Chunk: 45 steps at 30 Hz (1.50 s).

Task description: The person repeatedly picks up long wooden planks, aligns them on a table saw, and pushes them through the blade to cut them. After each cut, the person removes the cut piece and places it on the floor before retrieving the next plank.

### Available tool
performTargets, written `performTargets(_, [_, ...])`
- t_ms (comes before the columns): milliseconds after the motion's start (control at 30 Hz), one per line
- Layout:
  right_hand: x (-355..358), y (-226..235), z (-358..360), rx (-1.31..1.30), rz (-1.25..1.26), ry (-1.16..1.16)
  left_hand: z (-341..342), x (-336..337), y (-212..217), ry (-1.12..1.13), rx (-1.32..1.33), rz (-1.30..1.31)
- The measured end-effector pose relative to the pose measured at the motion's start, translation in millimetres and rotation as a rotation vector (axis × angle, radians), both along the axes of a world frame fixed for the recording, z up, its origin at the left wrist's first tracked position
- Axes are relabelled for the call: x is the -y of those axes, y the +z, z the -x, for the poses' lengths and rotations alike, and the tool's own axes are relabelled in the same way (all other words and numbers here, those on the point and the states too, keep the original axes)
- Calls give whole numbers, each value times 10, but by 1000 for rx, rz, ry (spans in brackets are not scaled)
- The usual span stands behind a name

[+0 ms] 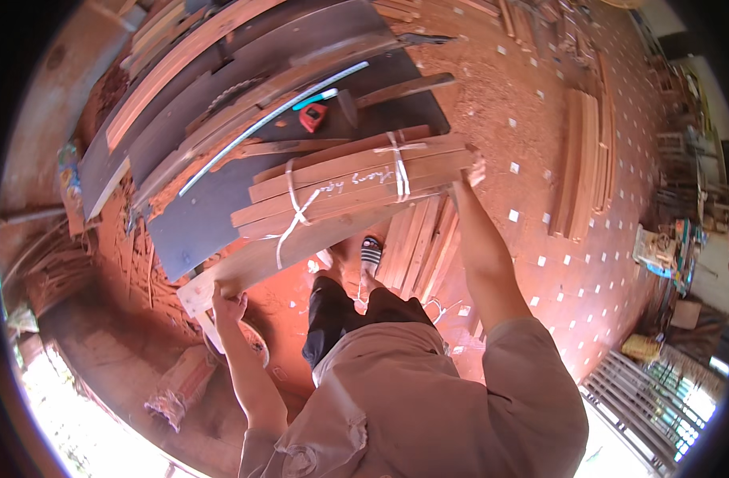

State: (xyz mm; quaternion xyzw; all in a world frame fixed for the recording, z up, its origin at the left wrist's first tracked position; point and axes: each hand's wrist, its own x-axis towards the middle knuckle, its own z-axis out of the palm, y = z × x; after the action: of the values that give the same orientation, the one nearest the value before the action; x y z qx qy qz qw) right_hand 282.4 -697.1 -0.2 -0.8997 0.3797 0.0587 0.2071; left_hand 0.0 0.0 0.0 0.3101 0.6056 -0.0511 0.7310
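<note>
A bundle of wooden slats, tied with two white straps and marked with white handwriting, lies at a slant in front of me. Along its near side runs a long wooden board, reaching further left than the bundle. My left hand is closed on the near edge of the board at its left end. At the right end of the bundle, my right hand is closed round the slat ends; some fingers are hidden, and I cannot tell if it grips the board too. Under the bundle is a dark tabletop.
On the tabletop are a red tape measure, a turquoise-and-white tool, a long metal ruler and several planks. Timber stacks lie by my feet and on the right floor. A round container stands lower left.
</note>
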Motion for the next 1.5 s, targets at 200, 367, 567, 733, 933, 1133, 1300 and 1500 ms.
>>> performTargets(200, [-285,-242,-29,309,363,-81,151,-365,-177,-99,51,119])
performTargets(367, [-459,162,-49,261,262,-100,21,-270,-100,-66,-32,101])
performTargets(567, [-404,510,-62,189,21,-140,63,-215,42,-52,-95,97])
performTargets(733, [-322,604,-43,166,20,-174,6,-108,130,-13,-168,128])
performTargets(933, [-93,323,-119,151,-167,-124,-281,504,166,322,-302,-197])
performTargets(1133, [842,-175,-251,377,-578,271,-402,2066,-89,616,-147,-233])
performTargets(1300, [2739,-194,-184,345,-779,481,50,4080,-288,213,-342,-313])
performTargets(1500, [5554,-758,355,204,-420,408,-91,6118,129,-1069,-771,-134])
